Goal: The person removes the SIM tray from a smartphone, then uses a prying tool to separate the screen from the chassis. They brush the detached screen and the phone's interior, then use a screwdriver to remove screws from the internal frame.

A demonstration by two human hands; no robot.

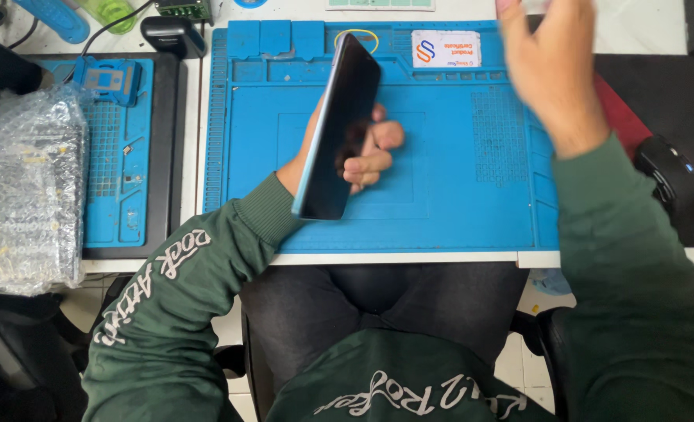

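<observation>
Smartphone held on edge over the blue repair mat

Left hand grips the smartphone above the mat; right hand is raised, blurred, its grip unreadable. Best to support the phone's lower edge firmly.

Open blue mat between the left hand and the right hand; a hand could pass there. The phone, held tilted by the left hand, blocks that hand's outer side. Beyond it: bubble wrap bundle on a smaller mat tray. Just beyond the right hand, a white card lies flat. Outside the right wrist: black mouse.
</observation>
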